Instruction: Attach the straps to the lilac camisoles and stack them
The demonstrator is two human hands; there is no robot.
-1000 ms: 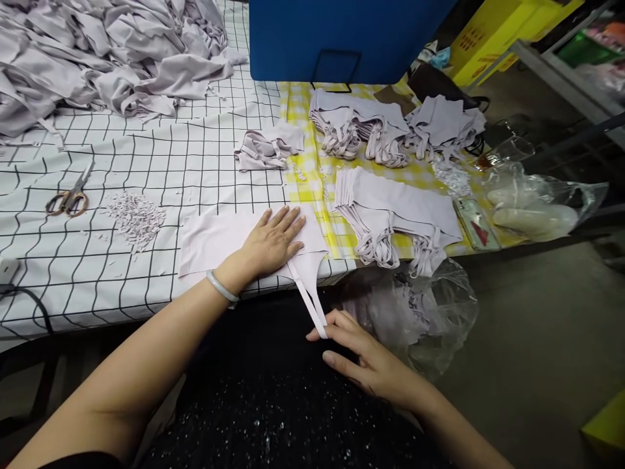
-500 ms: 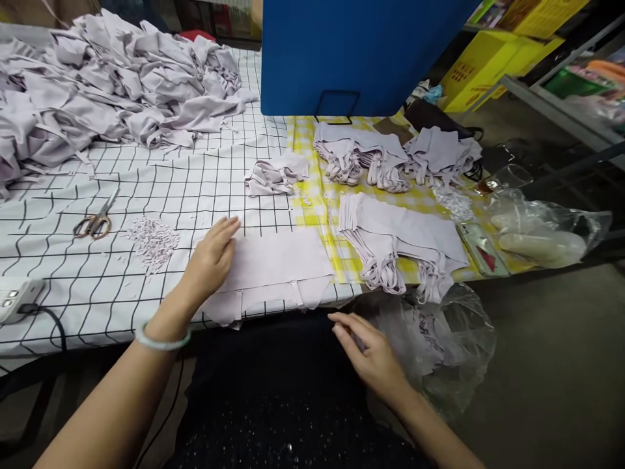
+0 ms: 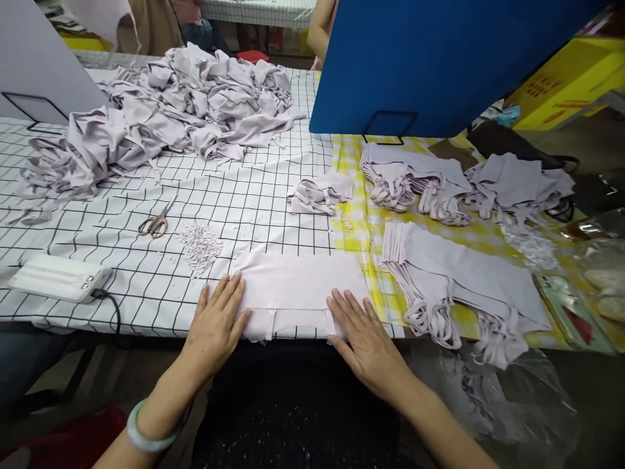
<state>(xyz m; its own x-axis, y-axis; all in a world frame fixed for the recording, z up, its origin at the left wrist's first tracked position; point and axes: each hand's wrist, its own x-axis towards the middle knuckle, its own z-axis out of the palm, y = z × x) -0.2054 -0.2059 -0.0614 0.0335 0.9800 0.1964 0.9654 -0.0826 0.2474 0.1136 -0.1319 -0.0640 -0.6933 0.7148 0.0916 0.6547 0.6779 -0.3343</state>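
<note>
A pale lilac strapped garment (image 3: 303, 280) lies flat along the table's front edge, its straps toward me. My left hand (image 3: 219, 316) rests on its left end with fingers stretched out. On the right end, by one strap, my right hand (image 3: 361, 332) presses down flat, fingers spread. Just to the right is a neat stack of folded garments (image 3: 463, 273), with looped straps hanging over the edge. Beyond the flat piece sits one crumpled garment (image 3: 319, 193). Scissors (image 3: 153, 225) and a heap of small fabric snippets (image 3: 200, 247) lie to the left.
A big loose pile of garments (image 3: 195, 107) covers the back left. More stacks (image 3: 415, 172) stand behind on yellow checked cloth. A blue panel (image 3: 400, 65), a white power bank (image 3: 58, 279) with a cable, a phone (image 3: 571, 309) and a plastic bag (image 3: 532, 397) are around. Another person's arm (image 3: 319, 29) shows behind.
My right hand has come up from beside the table edge onto the garment's right end. My left hand now lies lower on its left end. The view has shifted left.
</note>
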